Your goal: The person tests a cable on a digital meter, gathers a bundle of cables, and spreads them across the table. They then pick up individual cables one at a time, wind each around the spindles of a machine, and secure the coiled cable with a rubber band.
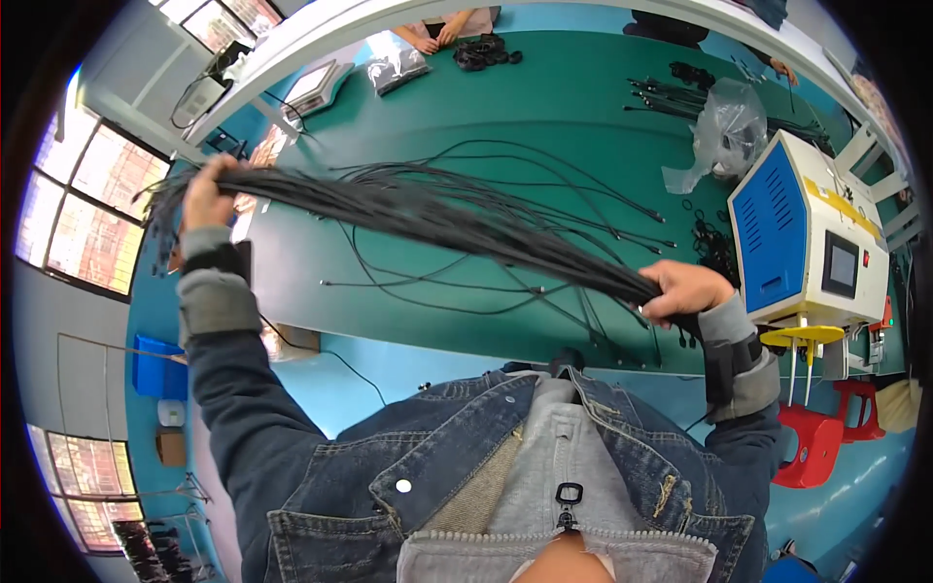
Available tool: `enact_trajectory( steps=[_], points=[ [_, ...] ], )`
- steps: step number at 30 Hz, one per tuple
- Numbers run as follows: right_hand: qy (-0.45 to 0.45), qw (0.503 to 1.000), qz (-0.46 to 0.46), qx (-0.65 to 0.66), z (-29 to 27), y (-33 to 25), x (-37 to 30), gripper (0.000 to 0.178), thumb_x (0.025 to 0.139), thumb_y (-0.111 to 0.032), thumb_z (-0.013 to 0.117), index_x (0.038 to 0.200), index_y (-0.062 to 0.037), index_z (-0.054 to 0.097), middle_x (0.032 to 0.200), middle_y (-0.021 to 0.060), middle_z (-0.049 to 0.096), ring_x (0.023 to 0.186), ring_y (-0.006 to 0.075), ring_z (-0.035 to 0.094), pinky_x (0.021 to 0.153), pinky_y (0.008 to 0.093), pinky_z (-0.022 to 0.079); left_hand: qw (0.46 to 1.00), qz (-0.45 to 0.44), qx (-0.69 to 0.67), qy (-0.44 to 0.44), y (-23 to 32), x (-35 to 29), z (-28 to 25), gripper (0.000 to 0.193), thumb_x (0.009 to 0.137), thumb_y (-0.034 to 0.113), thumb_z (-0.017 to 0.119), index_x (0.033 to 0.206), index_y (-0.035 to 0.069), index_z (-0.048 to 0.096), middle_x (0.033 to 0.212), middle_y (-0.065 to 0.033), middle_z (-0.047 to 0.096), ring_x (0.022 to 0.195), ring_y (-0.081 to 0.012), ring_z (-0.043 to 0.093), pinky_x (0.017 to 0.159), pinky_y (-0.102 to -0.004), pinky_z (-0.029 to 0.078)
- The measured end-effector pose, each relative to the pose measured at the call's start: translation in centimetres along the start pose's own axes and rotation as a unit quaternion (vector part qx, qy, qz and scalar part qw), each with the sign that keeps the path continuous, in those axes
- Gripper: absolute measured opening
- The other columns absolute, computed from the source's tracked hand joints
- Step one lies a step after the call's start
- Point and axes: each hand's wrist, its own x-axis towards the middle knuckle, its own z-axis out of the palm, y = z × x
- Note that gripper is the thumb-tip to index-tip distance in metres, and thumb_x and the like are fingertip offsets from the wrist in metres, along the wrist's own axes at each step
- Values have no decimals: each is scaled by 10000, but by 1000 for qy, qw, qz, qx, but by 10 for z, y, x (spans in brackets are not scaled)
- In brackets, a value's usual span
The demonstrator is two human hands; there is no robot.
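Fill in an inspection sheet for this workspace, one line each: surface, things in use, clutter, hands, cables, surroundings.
Surface: green table, partly covered.
Things in use: a black bundle of cables, held above the table.
Clutter: clear bag at the right, dark heap at the far edge.
Hands: left hand closed round the bundle near its left end, right hand near its right.
Cables: loose cables spread in curves across the table.
Surroundings: blue-and-white machine and red stools at right, windows at left, a co-worker's hands beyond the table.

Matt plastic-looking cables [428, 212], smooth tabletop [564, 107], glossy clear plastic bag [734, 126], rough denim jacket [330, 476].
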Motion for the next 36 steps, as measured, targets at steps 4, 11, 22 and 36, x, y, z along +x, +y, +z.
enact_trajectory(
  steps=[4, 11, 22, 36],
  points=[
    [-10, 995, 102, -18, -1, 16, 27, 158, 711, -97, 617, 793, 6, 530, 589, 24, 554, 494, 89, 525, 471, 229, 410, 995, -97, -12, -25, -112, 6, -19, 135, 862, 138, 542, 853, 3, 544, 854, -105, 590, 828, -225, 566, 784, -370, 458],
    [-2, 979, 201, -22, -12, 47, 96, 164, 705, -106, 611, 793, 11, 537, 590, 37, 572, 494, 106, 530, 483, 249, 413, 947, -297, -105, 61, -255, 14, -55, 214, 876, 113, 526, 1034, -28, 502, 1039, -138, 571, 983, -284, 551, 889, -445, 431],
    [-66, 964, 250, -58, -36, 51, 157, 167, 686, -159, 616, 725, -8, 556, 574, 37, 574, 519, 138, 534, 515, 283, 414, 928, -146, -255, 227, -317, -30, -91, 306, 902, 89, 467, 1172, -47, 424, 1134, -161, 525, 1062, -297, 503, 939, -431, 405],
    [242, 858, -10, -453, -18, 54, 283, 329, 706, -262, 673, 935, -63, 547, 860, 132, 569, 761, 315, 571, 645, 414, 458, 914, -214, -238, 250, -324, -48, -101, 248, 898, 108, 477, 1119, -4, 487, 1061, -143, 576, 996, -276, 554, 886, -431, 446]
  ],
)
